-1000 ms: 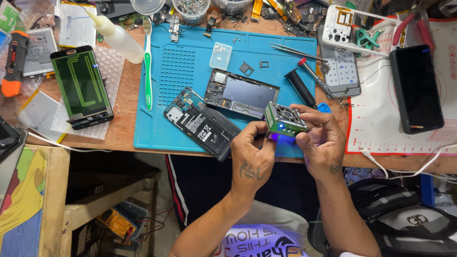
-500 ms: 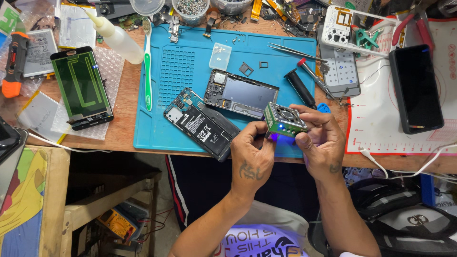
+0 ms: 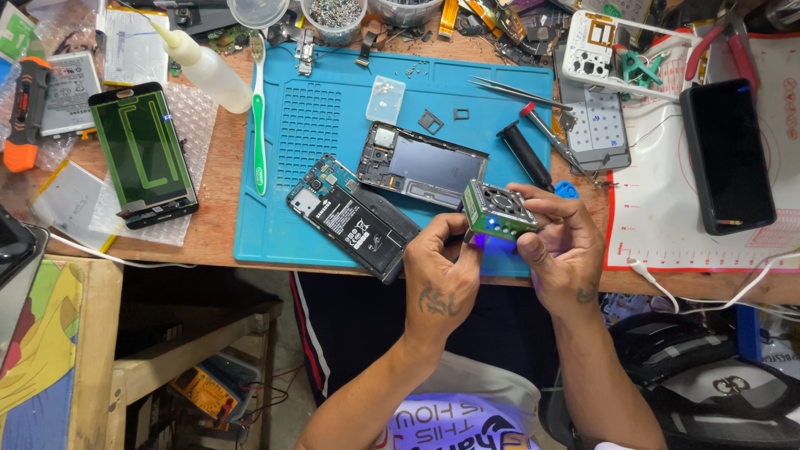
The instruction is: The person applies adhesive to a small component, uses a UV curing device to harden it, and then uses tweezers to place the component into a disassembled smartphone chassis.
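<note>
Two bare hands meet at the near edge of the bench, and between them I see a small green boxy lamp unit [image 3: 498, 210] with a round fan grille on top and a violet-blue glow shining from its underside. My left hand [image 3: 442, 279] comes up from below with its fingers [image 3: 457, 229] curled narrow under and against the unit's left end. My right hand [image 3: 562, 246] pinches the right end, thumb below and fingers over the top corner. The unit is lifted clear, tilted, above the front edge of the blue silicone work mat [image 3: 333, 125].

I judge it light, rigid and hard-cased. Its flat side walls are the safe places to grip; the grille and lit face are best left uncovered.

Just beyond the hands on the mat lie an opened phone [image 3: 354, 218] with battery exposed and a bare phone frame [image 3: 421, 165]. Farther back sit tweezers [image 3: 508, 90] and a green toothbrush [image 3: 259, 117].
</note>
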